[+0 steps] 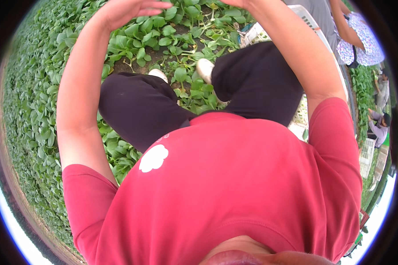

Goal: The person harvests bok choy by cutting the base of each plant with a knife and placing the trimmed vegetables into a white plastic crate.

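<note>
My left hand [136, 10] is at the top edge, partly cut off, above leafy green vegetable plants [165, 29]. Its visible fingers are stretched out and slightly apart, with nothing seen in them. Only a sliver of my right hand [236, 2] shows at the top edge; its fingers lie out of view, so what it holds cannot be told. Between my bent legs, low green plants [180, 75] grow near my light shoes [204, 70]. Some pale stems and yellowed leaves lie on the dark soil [157, 54] ahead.
A white plastic crate [305, 15] stands at my right, partly hidden by my arm and leg. Beside it is a person in grey trousers [323, 23]; a patterned garment [361, 41] shows nearby. Farther right, another person [379, 127] is near white crates [366, 155]. Dense crop [30, 109] fills the left.
</note>
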A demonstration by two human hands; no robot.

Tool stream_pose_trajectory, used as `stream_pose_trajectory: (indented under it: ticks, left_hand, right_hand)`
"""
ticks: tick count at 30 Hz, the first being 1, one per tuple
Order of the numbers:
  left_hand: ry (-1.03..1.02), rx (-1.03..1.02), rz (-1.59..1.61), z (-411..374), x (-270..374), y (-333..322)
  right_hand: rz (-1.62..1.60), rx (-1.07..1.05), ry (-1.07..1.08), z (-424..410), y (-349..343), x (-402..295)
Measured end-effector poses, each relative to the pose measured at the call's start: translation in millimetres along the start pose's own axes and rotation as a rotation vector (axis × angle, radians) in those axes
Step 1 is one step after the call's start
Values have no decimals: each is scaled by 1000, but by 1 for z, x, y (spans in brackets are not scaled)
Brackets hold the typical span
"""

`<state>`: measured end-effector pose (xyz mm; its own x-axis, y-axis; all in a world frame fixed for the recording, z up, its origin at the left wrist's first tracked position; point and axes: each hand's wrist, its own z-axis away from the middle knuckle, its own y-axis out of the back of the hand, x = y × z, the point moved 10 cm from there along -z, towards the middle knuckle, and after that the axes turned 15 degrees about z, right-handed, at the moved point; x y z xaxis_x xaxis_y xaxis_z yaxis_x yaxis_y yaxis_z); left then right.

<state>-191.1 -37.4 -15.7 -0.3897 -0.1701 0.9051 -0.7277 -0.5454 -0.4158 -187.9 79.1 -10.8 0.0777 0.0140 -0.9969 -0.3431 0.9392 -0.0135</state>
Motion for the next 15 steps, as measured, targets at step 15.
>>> stream_pose_trajectory:
  ticks: [15]
  left_hand:
    - [250, 301, -603, -12, -227, 295]
  right_hand:
    - [361, 126, -726, -101, 76, 421]
